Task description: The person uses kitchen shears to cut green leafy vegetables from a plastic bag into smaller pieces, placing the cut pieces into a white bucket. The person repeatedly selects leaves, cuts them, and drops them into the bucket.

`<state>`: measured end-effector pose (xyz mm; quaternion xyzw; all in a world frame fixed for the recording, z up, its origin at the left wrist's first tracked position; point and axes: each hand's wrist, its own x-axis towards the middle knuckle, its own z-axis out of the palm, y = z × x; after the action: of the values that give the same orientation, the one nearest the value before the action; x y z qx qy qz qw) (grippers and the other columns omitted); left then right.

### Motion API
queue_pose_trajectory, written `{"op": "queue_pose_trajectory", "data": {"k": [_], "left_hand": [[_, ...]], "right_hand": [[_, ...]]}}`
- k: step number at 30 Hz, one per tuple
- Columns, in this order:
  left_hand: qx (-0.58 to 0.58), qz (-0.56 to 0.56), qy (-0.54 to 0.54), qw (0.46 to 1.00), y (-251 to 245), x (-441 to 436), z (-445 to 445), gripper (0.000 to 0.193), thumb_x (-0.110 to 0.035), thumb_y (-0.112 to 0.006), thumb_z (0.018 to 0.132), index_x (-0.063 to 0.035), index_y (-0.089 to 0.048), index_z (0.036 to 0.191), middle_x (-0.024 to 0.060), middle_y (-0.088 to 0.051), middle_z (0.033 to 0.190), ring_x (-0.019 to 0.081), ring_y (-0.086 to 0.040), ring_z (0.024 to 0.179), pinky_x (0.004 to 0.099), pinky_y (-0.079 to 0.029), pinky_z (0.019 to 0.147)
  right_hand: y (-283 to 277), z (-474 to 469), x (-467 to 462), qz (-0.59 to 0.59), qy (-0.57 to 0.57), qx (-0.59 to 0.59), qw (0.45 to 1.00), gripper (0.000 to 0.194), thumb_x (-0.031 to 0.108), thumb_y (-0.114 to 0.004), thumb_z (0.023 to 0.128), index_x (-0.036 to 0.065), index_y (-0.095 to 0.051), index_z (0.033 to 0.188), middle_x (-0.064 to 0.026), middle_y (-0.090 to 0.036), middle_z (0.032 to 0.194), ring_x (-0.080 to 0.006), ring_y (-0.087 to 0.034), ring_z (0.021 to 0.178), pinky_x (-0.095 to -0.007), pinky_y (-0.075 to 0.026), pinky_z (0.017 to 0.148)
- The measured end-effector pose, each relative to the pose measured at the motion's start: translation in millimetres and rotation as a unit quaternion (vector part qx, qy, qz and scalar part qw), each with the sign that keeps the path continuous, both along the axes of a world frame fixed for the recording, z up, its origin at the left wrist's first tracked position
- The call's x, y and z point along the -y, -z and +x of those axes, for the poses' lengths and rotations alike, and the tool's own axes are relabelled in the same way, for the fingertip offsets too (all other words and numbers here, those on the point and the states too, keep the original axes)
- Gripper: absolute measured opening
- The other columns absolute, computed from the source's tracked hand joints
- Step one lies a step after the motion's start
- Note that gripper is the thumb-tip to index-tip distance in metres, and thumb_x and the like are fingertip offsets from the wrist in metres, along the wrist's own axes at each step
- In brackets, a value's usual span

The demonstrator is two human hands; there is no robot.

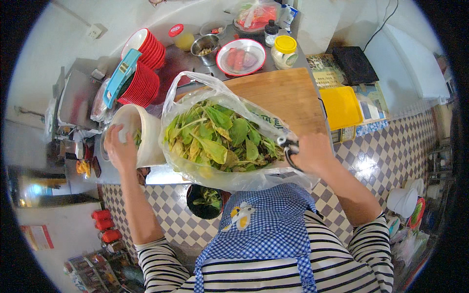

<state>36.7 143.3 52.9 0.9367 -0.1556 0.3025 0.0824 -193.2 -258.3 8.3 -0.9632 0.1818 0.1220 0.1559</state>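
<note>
A clear plastic bag [216,84] full of green and yellowing leafy greens [216,139] lies open at the front edge of the counter. My right hand [311,155] is closed around the black handles of scissors [289,146], at the bag's right side; the blades cannot be made out. At the mouth of a tilted white plastic bucket [150,139], left of the bag, is my left hand [121,146], its fingers spread and partly inside. A few green bits show in the bucket, beyond the fingers.
Behind the bag lies a wooden cutting board [282,95]. Stacked red bowls [141,86] stand at the back left. Along the back are a steel pot [206,47], a red-rimmed plate [240,56] and a yellow-lidded jar [284,53]. A dark bin [205,201] with leaves stands on the floor.
</note>
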Motion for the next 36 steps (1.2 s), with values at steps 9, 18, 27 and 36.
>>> {"op": "queue_pose_trajectory", "data": {"k": [9,18,27,36], "left_hand": [[-0.150,0.071,0.118,0.979,45,138,-27,0.010,-0.012,-0.063,0.078,-0.0056,-0.065,0.085,0.0117,-0.060,0.087,0.0319,-0.060,0.083,0.0408,-0.049,0.069],[-0.136,0.082,0.471,0.868,99,213,-73,0.018,-0.009,-0.058,0.077,-0.0062,-0.065,0.093,0.0101,-0.061,0.102,0.0272,-0.056,0.099,0.0444,-0.041,0.097],[-0.212,0.393,0.411,0.795,84,166,-89,0.014,-0.014,-0.061,0.072,-0.0065,-0.072,0.078,0.0114,-0.059,0.106,0.0262,-0.048,0.115,0.0519,-0.017,0.112],[-0.200,0.257,0.411,0.851,102,215,-103,0.012,-0.010,-0.058,0.072,-0.0056,-0.063,0.082,0.0073,-0.061,0.090,0.0240,-0.054,0.098,0.0415,-0.035,0.096]], "right_hand": [[-8,3,7,0.016,0.060,-0.003,0.998,0.038,0.034,-0.068,0.068,-0.002,-0.067,0.079,-0.0227,-0.065,0.080,-0.0370,-0.065,0.078,-0.0425,-0.051,0.075],[2,-9,16,0.002,0.020,0.004,1.000,0.037,0.036,-0.064,0.069,-0.001,-0.067,0.072,-0.0208,-0.064,0.073,-0.0362,-0.064,0.074,-0.0429,-0.051,0.069],[5,-17,25,-0.044,0.023,-0.024,0.998,0.030,0.028,-0.066,0.068,-0.001,-0.067,0.077,-0.0184,-0.067,0.078,-0.0328,-0.066,0.077,-0.0403,-0.053,0.071],[-4,-18,22,-0.005,0.032,-0.034,0.999,0.034,0.030,-0.065,0.070,-0.001,-0.064,0.084,-0.0179,-0.066,0.078,-0.0338,-0.065,0.079,-0.0415,-0.051,0.074]]}}
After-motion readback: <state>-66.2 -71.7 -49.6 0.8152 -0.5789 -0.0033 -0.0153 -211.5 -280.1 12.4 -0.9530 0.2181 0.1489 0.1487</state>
